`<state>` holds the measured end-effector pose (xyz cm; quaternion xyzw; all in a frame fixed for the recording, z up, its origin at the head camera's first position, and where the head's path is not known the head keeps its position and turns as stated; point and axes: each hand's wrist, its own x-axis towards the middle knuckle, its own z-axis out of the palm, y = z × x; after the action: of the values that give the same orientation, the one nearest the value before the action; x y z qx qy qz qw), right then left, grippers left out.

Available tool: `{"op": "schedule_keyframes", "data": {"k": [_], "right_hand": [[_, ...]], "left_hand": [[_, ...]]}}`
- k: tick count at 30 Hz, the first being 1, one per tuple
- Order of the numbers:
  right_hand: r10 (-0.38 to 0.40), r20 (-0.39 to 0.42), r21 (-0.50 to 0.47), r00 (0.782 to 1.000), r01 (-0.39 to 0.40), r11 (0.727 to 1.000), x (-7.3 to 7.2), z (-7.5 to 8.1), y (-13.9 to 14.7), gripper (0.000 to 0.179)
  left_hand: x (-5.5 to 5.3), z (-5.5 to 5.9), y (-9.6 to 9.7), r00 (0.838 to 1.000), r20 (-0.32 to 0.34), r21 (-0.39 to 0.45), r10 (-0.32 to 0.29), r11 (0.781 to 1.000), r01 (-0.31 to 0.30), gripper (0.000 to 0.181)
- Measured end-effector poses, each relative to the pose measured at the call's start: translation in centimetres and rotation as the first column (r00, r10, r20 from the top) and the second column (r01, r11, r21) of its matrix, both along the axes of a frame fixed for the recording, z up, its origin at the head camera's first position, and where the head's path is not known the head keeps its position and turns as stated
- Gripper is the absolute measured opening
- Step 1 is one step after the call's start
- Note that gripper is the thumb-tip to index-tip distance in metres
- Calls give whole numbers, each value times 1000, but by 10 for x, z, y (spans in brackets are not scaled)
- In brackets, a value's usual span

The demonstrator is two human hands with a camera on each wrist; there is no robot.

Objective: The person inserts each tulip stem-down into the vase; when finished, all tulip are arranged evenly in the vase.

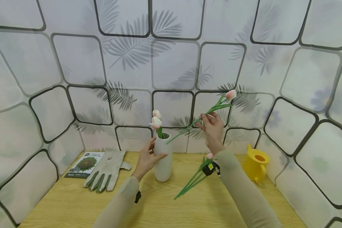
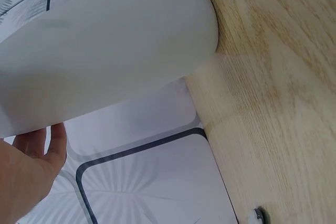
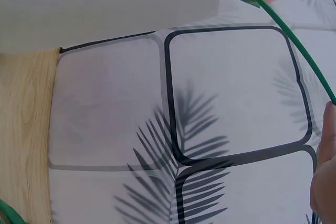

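My left hand (image 1: 147, 161) holds the tall white vase (image 1: 163, 166), thumb across its front and fingers at its left side. The vase stands upright on the wooden table, and pale pink tulips (image 1: 156, 123) rise from its mouth. Up to the right, my right hand (image 1: 213, 129) pinches the green stem of another pink tulip (image 1: 231, 94). This tulip slants, blossom up and right, its stem's lower end close to the vase rim. In the left wrist view, fingers (image 2: 56, 148) meet the vase wall (image 2: 121, 51). The right wrist view shows the stem (image 3: 286, 27) crossing beyond the vase mouth.
More tulips (image 1: 192, 183) lie on the table (image 1: 148, 209) below my right forearm. A yellow watering can (image 1: 255, 164) stands at the right. On the left are a pair of grey-green gloves (image 1: 106, 171) and a seed packet (image 1: 85, 164) with a sunflower picture. Patterned cloth walls (image 1: 174, 72) enclose the table.
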<state>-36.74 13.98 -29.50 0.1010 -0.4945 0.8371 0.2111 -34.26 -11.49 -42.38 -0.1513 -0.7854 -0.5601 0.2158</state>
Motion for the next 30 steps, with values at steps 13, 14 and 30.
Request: {"op": "schedule_keyframes", "data": {"k": [13,14,30], "right_hand": [[-59,-63,-65,996,55,996,-8,14,-8,22],[-52,-67,-59,996,49,997,-9,15,-9,22],[42,-90,172,995,-26,985,-14,18,-40,27]], "left_hand": [[1,0,1,1000,14,0,7,1000,-7,83],[1,1,1,1000,14,2,7,1000,-7,83],[2,1,2,1000,20,-2,12,1000,-12,83]]}}
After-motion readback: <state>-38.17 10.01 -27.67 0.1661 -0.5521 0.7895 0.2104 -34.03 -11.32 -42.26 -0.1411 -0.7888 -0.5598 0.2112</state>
